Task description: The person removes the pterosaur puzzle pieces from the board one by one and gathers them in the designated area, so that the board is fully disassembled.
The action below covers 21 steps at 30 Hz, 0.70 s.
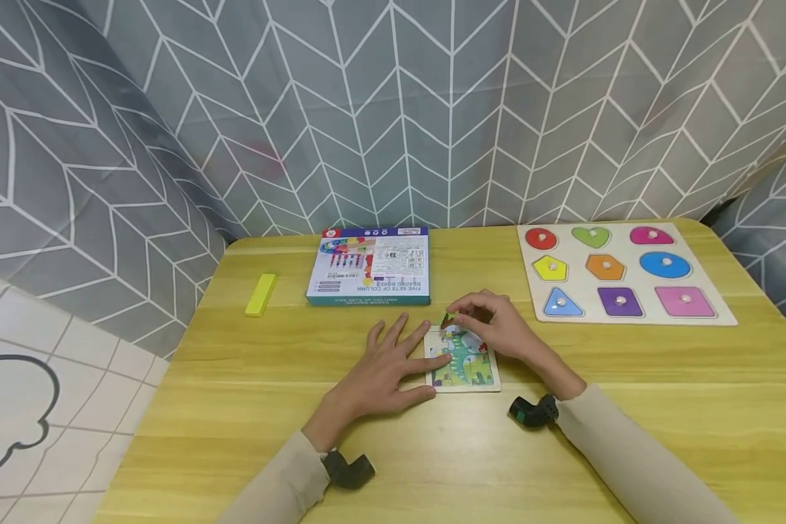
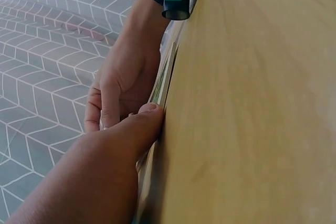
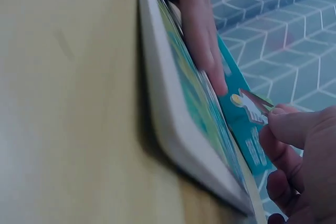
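Note:
A small jigsaw puzzle in a pale tray lies on the table, showing a teal dinosaur on green ground. My left hand rests at its left side with fingers spread, the index finger reaching over the picture and the thumb by the near left corner. Above the puzzle's far left corner, my right hand pinches a puzzle piece between thumb and index finger. Green colour and a brown edge show on that piece. The other right fingers curl toward the palm.
Behind the puzzle lies a flat bead-set box. A yellow block is at the left. On the right rests a knobbed shape board. A patterned grey curtain hangs along the table's far edge.

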Motion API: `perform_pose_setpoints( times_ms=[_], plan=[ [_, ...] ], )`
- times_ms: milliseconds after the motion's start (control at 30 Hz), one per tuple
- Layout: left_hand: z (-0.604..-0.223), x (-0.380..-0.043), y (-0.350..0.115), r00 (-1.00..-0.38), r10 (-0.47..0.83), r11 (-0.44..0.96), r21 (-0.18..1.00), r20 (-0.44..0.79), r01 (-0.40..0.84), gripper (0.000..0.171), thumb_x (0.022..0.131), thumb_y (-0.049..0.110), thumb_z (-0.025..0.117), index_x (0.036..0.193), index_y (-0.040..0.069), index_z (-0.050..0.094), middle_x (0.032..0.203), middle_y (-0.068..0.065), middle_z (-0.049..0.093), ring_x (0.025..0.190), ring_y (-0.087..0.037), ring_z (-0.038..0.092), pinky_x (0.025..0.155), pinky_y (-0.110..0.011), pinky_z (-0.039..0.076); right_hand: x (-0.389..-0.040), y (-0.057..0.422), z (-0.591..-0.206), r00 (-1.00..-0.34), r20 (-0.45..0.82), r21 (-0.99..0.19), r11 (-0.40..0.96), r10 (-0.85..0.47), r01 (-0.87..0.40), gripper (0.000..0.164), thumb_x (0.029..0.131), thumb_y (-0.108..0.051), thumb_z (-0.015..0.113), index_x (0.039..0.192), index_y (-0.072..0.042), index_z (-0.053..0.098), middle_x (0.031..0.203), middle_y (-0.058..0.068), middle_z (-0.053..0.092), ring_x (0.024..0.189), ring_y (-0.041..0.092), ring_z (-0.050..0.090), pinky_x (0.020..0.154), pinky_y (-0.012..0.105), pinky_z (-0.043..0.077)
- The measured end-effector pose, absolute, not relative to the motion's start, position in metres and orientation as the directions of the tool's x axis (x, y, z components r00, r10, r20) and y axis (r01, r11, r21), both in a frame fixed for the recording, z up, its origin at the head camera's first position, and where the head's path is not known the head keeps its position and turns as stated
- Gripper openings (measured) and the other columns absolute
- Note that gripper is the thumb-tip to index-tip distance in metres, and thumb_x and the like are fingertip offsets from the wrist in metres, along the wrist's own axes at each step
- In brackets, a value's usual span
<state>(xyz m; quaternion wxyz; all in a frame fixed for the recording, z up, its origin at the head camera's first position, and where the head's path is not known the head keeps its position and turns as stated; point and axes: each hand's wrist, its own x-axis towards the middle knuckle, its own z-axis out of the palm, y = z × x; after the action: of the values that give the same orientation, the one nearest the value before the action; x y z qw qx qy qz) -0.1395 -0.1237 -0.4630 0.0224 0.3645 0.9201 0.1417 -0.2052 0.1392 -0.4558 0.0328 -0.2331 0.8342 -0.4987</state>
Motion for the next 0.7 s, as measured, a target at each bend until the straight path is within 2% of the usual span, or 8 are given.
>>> perform_pose_setpoints(
  times_ms=[300,700],
  plan=[
    [-0.466,-0.14,-0.126,-0.731,0.68,0.693,0.268,0.066,0.669,0.052,0.099,0.066,0.043,0.149,0.051,0.043,0.172,-0.003,0.019,0.16,-0.039,0.006,0.121,-0.067,0.01,-0.229,0.154,-0.462,-0.916,0.21,-0.815,0.457,-0.343,-0.358,0.016,0.098,-0.013,0.067,0.112,-0.01,0.076,0.093,0.007,0.068,0.082,0.019,0.051,0.072,0.024,0.044],
    [-0.466,-0.14,-0.128,-0.726,0.68,0.68,0.28,0.105,0.678,0.051,0.098,0.064,0.046,0.147,0.05,0.047,0.171,-0.002,0.023,0.159,-0.04,0.01,0.121,-0.067,0.013,-0.258,0.156,-0.466,-0.904,0.304,-0.723,0.544,-0.302,-0.425,0.017,0.097,-0.005,0.066,0.11,-0.005,0.076,0.094,0.012,0.073,0.081,0.019,0.054,0.073,0.028,0.043]
  ],
)
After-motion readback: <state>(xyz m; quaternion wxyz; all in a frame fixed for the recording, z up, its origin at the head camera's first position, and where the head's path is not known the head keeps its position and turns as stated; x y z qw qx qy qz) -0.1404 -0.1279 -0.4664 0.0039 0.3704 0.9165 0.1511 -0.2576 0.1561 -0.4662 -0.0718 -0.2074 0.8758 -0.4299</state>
